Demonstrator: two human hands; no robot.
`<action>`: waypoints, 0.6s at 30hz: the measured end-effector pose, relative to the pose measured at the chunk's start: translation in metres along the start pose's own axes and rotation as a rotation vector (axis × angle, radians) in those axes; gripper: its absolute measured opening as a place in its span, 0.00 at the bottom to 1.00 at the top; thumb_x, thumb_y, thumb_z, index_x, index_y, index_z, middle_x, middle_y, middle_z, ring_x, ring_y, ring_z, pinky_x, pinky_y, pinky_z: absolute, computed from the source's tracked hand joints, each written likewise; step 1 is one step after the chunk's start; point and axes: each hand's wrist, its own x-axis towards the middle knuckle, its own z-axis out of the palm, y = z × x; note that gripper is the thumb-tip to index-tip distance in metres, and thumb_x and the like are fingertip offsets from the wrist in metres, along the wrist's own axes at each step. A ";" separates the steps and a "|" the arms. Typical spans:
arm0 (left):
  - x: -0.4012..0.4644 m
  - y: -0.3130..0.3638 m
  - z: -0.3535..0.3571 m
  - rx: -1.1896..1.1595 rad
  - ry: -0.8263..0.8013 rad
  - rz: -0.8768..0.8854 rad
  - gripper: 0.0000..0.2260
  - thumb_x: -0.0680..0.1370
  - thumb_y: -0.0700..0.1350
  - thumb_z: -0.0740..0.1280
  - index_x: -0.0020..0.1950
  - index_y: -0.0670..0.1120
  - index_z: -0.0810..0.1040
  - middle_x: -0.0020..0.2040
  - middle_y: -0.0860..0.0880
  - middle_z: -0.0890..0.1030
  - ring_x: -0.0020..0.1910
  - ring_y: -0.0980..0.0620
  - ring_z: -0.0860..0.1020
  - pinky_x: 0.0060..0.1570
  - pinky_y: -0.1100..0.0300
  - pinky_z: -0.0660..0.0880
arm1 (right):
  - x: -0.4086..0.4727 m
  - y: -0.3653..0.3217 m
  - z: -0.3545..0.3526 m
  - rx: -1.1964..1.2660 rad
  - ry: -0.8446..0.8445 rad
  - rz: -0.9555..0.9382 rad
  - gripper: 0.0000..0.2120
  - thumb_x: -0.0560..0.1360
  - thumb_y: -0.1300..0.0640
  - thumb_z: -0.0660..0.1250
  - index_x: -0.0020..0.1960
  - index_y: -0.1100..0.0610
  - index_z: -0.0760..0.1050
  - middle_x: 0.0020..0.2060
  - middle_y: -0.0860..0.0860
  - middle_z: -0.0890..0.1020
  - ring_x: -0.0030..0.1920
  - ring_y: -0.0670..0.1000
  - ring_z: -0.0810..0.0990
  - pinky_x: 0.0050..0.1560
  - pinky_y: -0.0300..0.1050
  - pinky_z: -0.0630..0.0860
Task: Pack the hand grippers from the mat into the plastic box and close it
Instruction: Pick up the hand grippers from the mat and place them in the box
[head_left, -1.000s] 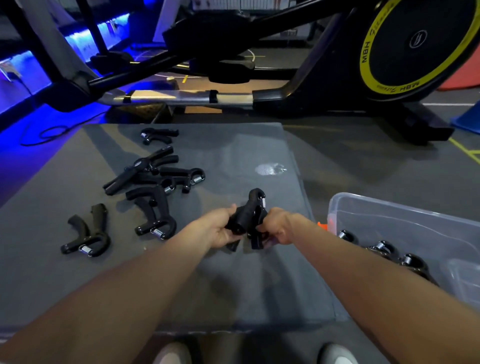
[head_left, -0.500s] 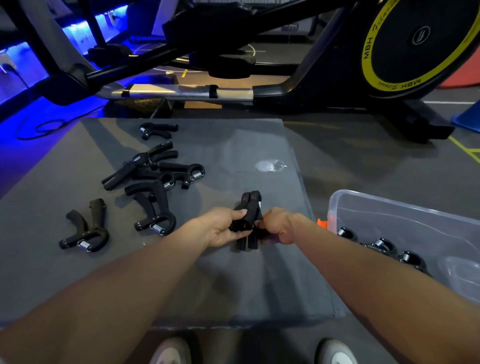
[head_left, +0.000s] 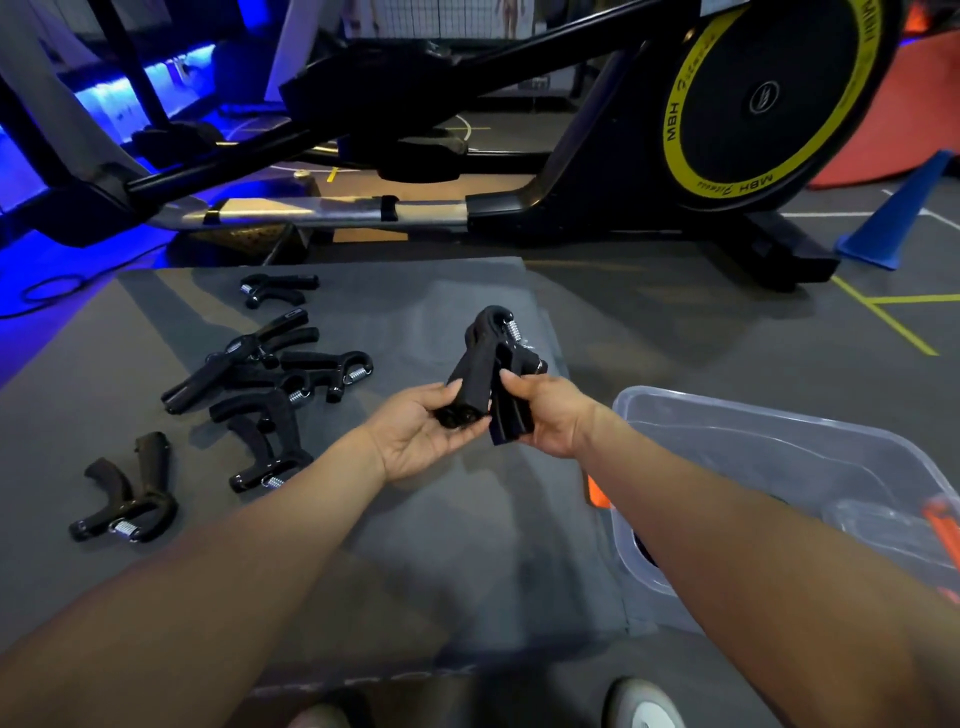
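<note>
Over the middle of the grey mat both my hands hold a bunch of black hand grippers, springs pointing up and away. My left hand cups the handle ends from below. My right hand pinches the handles from the right side. Several more black hand grippers lie on the mat's left part: a pile, one apart at the far edge, one at the near left. The clear plastic box stands open on the floor to the right; my right forearm hides part of its inside.
A black elliptical trainer with a yellow-ringed flywheel stands just beyond the mat. A blue cone sits at the far right. A clear lid with orange clips rests in the box's right part. My shoes show at the bottom.
The held bunch of hand grippers has risen from near the mat and tilted, springs up. My left hand has turned palm up under the handles. The view has shifted.
</note>
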 end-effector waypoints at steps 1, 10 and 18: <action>0.001 -0.001 0.003 0.126 0.031 -0.028 0.09 0.80 0.40 0.57 0.48 0.43 0.77 0.41 0.46 0.83 0.42 0.51 0.80 0.48 0.50 0.77 | -0.001 -0.002 -0.004 -0.019 0.028 -0.018 0.09 0.81 0.60 0.58 0.44 0.56 0.73 0.38 0.52 0.78 0.38 0.49 0.78 0.38 0.44 0.75; 0.023 -0.029 0.053 0.595 0.183 0.068 0.04 0.78 0.41 0.65 0.51 0.42 0.73 0.37 0.47 0.77 0.34 0.50 0.77 0.30 0.62 0.76 | -0.018 -0.008 -0.041 -0.298 0.107 -0.092 0.11 0.81 0.62 0.57 0.41 0.59 0.71 0.36 0.55 0.75 0.35 0.51 0.75 0.40 0.42 0.74; 0.040 -0.046 0.101 0.543 0.165 0.006 0.03 0.76 0.39 0.66 0.43 0.41 0.74 0.39 0.45 0.77 0.38 0.50 0.76 0.39 0.54 0.78 | -0.061 -0.032 -0.095 -0.285 0.147 0.022 0.09 0.81 0.56 0.57 0.43 0.53 0.71 0.39 0.51 0.78 0.38 0.48 0.77 0.43 0.44 0.71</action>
